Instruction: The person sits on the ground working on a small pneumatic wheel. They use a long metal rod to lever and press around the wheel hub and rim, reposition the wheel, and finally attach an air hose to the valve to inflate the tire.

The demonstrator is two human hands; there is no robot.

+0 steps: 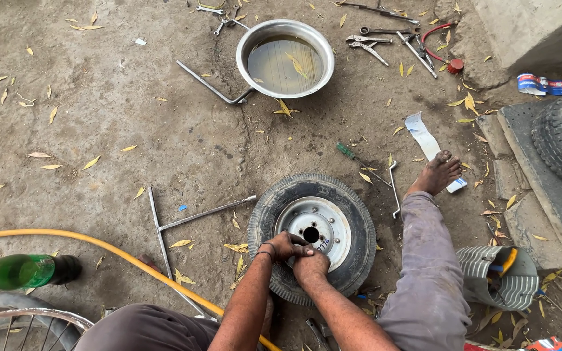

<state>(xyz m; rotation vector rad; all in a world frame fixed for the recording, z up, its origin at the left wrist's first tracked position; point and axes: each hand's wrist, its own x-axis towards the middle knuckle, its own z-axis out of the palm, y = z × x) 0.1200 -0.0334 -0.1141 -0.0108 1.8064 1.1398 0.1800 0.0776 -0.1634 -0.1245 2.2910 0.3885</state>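
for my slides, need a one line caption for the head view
Both hands, left hand and right hand, meet on a small wheel lying flat on the ground.

A green plastic bottle [19,271] with a blue cap lies at the left edge on the ground, a white paper strip [426,141] lies near the bare foot [438,173], and a blue-white-red wrapper [544,84] rests at the right by the concrete.

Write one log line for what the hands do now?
left hand on small black tyre | right hand beside it at grey metal rim | tyre flat on ground
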